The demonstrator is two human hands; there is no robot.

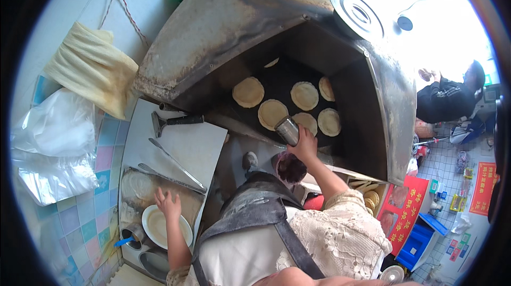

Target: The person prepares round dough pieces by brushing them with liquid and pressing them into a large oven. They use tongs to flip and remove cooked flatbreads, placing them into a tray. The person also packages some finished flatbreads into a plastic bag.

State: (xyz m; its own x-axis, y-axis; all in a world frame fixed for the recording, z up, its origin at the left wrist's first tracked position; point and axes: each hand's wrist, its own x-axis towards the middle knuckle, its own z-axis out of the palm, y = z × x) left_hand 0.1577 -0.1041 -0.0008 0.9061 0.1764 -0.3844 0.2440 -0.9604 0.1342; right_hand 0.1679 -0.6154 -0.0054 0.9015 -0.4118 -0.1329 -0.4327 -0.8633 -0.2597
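Observation:
My right hand (pixel 305 144) grips a cylindrical metal shaker (pixel 287 130), tilted over the dark baking surface of a large metal oven (pixel 279 82). Several round flat breads (pixel 272 114) with crimped rims lie on that surface, one partly hidden behind the hand and shaker. My left hand (pixel 168 203), fingers spread and holding nothing, is above a white oval dish (pixel 155 226) on the side counter. Metal tongs (pixel 175 179) and a black-handled scraper (pixel 175 120) lie farther up this counter.
A metal cup (pixel 135 236) with a blue handle and a metal bowl (pixel 155 264) stand near the dish. Cloth (pixel 92 70) and plastic bags (pixel 56 142) hang at left. A round metal lid (pixel 356 13) rests on the oven. Another person (pixel 447 98) is at far right.

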